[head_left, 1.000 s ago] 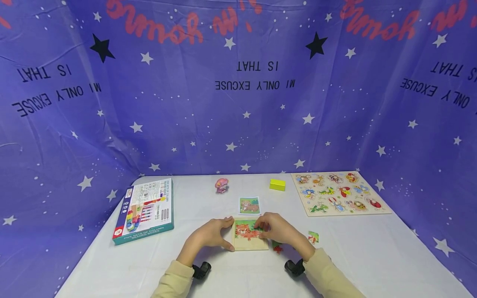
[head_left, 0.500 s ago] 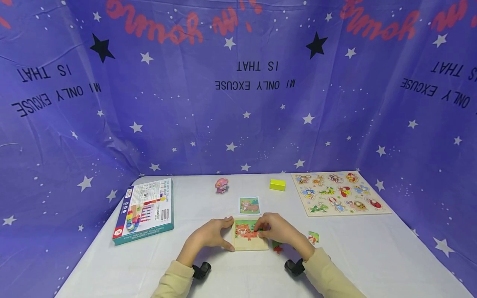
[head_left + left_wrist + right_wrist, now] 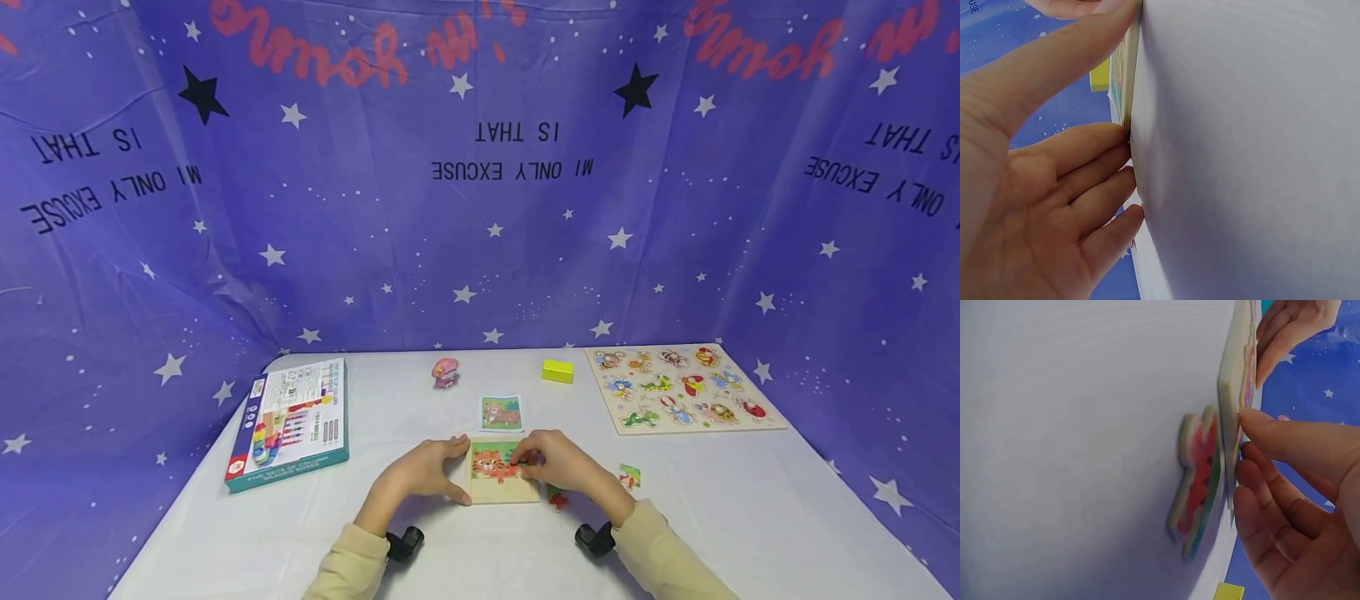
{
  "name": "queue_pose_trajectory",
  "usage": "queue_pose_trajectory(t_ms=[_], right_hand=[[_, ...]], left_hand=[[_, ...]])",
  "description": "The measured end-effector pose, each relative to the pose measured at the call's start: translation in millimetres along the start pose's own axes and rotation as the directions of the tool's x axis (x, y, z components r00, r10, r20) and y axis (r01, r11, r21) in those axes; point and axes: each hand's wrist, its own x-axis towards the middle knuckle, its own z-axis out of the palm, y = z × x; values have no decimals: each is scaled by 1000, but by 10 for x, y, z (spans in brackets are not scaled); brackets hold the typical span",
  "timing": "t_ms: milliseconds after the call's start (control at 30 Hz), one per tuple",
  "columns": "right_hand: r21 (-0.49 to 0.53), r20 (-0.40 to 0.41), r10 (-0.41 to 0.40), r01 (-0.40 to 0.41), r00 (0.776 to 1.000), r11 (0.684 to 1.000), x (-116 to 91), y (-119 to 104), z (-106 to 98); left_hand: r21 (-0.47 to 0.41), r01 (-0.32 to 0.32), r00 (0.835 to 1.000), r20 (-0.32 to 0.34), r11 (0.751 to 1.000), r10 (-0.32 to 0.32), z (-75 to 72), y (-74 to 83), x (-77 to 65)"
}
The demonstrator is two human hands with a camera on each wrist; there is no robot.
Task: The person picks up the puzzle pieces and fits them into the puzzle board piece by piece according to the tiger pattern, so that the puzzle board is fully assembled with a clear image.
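No movement seen since the earlier frame: left hand [image 3: 426, 470], fingers spread, steadies the puzzle tray [image 3: 504, 493], near centre; right hand [image 3: 561, 462], any pinch indeterminable, apparently fits tiger pieces [image 3: 491, 463], alignment likely needed next.

Right hand [image 3: 1304, 515]: thumb tip at wooden board [image 3: 1229, 403]'s right edge, other fingers bent
Loose piece [image 3: 1200, 478]: red and green, blurred, on white tabletop [image 3: 1072, 425], just right of board
Left hand [image 3: 1297, 322]: board's left side, cut off
Yellow block [image 3: 1229, 591]: far, cut off
Backdrop [image 3: 1335, 362]: blue, white stars
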Motion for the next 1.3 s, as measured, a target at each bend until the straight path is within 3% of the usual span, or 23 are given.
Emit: queue_pose_trajectory(t_ms=[567, 1300], right_hand=[[-9, -2, -24, 24, 1000, 1000, -16, 7, -13], [-17, -93, -7, 5, 996, 1000, -626, 263, -441]], left_hand=[[-9, 1, 1000, -2, 1000, -1, 10, -23, 7], [-9, 3, 1000, 0, 1000, -3, 14, -19, 11]])
